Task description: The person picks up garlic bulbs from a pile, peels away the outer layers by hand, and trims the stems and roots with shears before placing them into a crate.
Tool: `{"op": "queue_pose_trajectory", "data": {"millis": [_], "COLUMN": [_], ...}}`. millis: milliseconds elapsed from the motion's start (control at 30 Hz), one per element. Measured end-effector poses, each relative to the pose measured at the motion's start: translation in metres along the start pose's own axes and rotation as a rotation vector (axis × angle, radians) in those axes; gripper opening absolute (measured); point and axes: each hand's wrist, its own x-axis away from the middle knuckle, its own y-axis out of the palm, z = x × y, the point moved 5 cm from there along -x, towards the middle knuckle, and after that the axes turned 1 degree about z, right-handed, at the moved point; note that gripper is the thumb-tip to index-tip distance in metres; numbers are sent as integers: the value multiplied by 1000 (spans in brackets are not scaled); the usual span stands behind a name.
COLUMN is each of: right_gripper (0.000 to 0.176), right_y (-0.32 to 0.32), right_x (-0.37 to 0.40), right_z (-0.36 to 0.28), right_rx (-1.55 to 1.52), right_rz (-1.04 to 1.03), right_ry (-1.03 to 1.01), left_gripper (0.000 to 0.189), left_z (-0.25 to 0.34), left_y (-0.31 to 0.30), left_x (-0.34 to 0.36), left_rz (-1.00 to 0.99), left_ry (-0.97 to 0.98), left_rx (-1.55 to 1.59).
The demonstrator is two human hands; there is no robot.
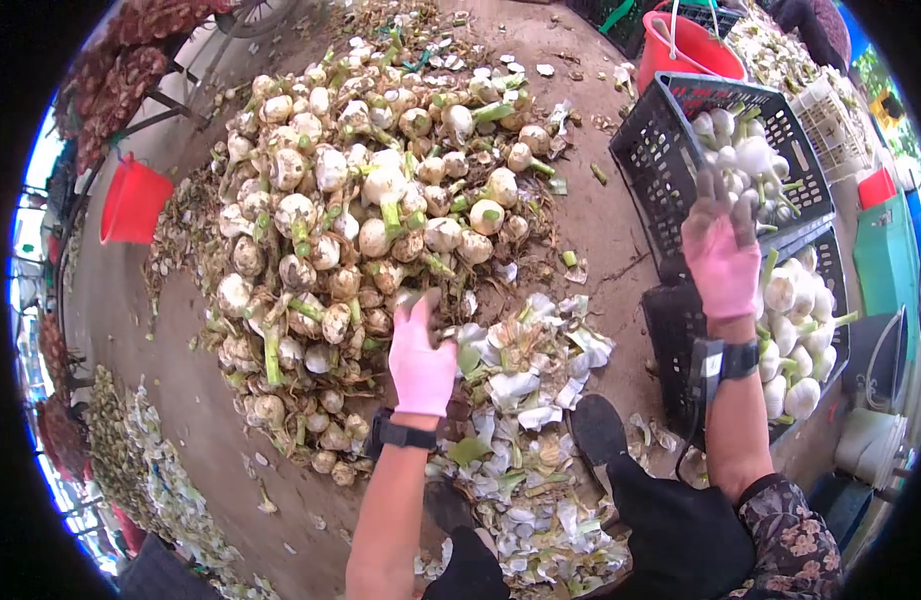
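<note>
A large heap of soil-stained garlic bulbs (330, 170) with cut green stems lies on the ground. My left hand (420, 355), in a pink glove with dark fingertips, is at the heap's lower right edge; its fingers are apart, with nothing seen in them. My right hand (721, 250), gloved alike, is raised in front of the black crate (645, 150) of clean white bulbs (750, 158), fingers spread and holding nothing. Just below that hand is a second black crate (670, 345) with more white bulbs (802, 395).
Peeled skins (520, 500) cover the floor between my shoes (600, 430). A red bucket (690, 50) stands behind the crates, and another red bucket (135, 200) hangs at left. Beyond the crates, part of another person (820, 30) shows at top right.
</note>
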Motion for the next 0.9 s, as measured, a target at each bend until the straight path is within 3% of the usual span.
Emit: {"op": "queue_pose_trajectory", "data": {"millis": [67, 100, 167, 200, 267, 333, 367, 400, 533, 600, 733, 800, 833, 867, 900], "right_gripper": [49, 49, 49, 49, 43, 34, 30, 33, 47, 48, 43, 39, 39, 34, 33], "right_y": [-17, -23, -34, -27, -26, -33, -28, -36, -10, -7, -18, -24, -32, -32, -26], "right_x": [6, 14, 28, 31, 32, 35, 34, 41, 64, 78, 97, 99, 100, 105, 106], "right_z": [20, 37, 68, 77, 88, 99, 105, 114, 148, 163, 169, 167, 168, 170, 166], "right_rx": [187, 398, 521, 736, 995, 1176, 1407, 1267, 1840, 1869, 1886, 1671, 1576, 1182, 1228], "right_rz": [-94, -8, 76, 136, 51, 31, -150, -129, -516, -624, -618, -545, -363, -242, -188], "right_ry": [124, 171, 311, 361, 428, 486, 380, 440, 186, 251, 165, 288, 361, 456, 558], "left_gripper": [59, 57, 42, 37, 35, 36, 37, 32, 19, 22, 18, 23, 28, 33, 47], "left_z": [6, 9, -12, -18, -18, -5, -6, 1, 27, 37, 49, 47, 49, 54, 51], "left_y": [13, 19, 35, 39, 36, 19, 13, 6, 6, 7, 16, 14, 9, 4, 0], "left_x": [-26, -37, -62, -70, -76, -71, -64, -54, -2, 22, 54, 61, 68, 73, 76], "left_rz": [20, 31, 88, 93, 147, 146, 221, 209, -48, -84, -297, -269, -276, -283, -259], "left_ry": [217, 299, 315, 301, 309, 189, 231, 219, 11, 18, -216, -220, -281, -344, -182], "left_rx": [-345, -421, -518, -535, -356, -141, -101, -75, 228, 239, 492, 672, 821, 969, 698]}}
